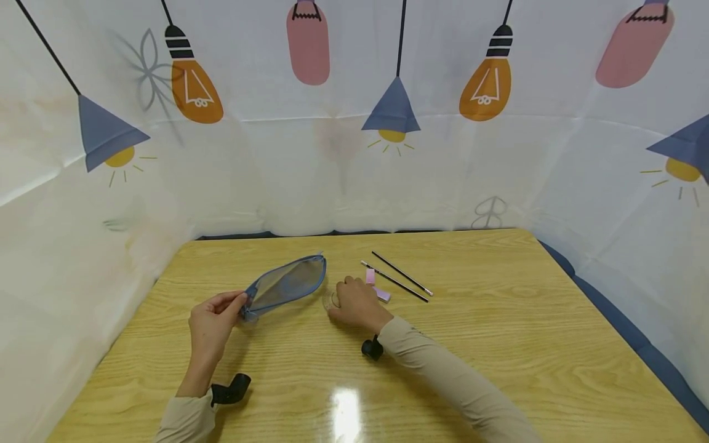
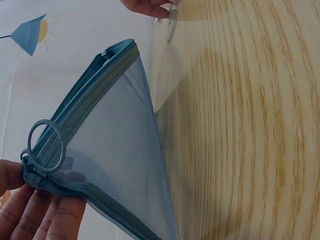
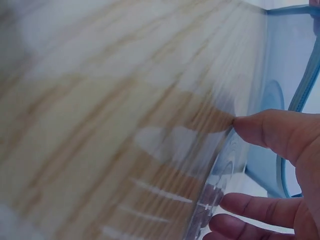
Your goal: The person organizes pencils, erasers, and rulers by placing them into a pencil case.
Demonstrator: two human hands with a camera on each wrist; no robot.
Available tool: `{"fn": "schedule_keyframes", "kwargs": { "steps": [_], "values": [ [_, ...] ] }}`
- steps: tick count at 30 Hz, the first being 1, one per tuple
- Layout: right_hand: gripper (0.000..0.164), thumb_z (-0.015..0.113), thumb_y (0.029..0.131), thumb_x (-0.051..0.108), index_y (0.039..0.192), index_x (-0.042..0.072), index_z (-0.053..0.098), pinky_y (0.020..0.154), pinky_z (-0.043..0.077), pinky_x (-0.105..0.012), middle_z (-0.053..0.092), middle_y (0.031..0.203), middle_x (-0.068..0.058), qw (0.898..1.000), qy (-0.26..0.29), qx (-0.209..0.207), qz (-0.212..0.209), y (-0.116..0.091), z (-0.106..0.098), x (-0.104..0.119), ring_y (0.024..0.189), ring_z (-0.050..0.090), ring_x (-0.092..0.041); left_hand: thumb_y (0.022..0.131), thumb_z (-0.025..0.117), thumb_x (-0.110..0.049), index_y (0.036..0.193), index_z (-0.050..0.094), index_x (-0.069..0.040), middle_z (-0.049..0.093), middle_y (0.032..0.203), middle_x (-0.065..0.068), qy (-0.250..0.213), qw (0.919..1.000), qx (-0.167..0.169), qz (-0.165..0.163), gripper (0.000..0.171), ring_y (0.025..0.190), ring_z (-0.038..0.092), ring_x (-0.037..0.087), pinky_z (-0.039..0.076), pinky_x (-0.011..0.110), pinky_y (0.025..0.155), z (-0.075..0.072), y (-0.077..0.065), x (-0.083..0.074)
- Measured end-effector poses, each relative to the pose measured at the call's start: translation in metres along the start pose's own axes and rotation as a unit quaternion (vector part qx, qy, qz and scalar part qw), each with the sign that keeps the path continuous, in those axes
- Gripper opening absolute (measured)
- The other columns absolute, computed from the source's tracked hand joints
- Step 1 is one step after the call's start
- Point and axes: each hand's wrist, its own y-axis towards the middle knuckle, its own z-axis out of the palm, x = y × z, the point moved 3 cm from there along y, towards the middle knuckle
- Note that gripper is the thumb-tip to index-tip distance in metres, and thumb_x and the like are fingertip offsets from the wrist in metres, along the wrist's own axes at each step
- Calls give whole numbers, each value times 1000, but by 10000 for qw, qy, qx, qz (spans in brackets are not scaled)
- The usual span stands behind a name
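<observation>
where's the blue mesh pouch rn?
In the head view, the blue mesh pouch is left of centre, its left end pinched by the left hand, the right hand just to its right.

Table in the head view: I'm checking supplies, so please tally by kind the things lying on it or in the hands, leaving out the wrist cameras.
Pencils: 2
Pink blocks: 2
Mesh pouch: 1, in the left hand
Clear plastic piece: 1, in the right hand
Total: 6
</observation>
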Motion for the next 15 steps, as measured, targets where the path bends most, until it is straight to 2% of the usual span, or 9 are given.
{"fn": "schedule_keyframes", "kwargs": {
  "steps": [8,15],
  "values": [
    [35,67,85,38,96,6,65,60,50,-35,58,94,-8,9999,-101,90,0,-2,-4,1,84,56,-25,90,72,-17,107,72,4,72,85,4,45,10000,-7,4,27,67,64,6,56,24,60,0,0,1],
    [30,69,84,38,85,9,63,56,49,-34,58,89,-7,9999,-77,135,33,0,-3,1,80,56,-24,90,72,-17,106,72,4,72,87,7,72,10000,-5,61,26,68,64,6,56,23,60,0,0,1]
  ]
}}
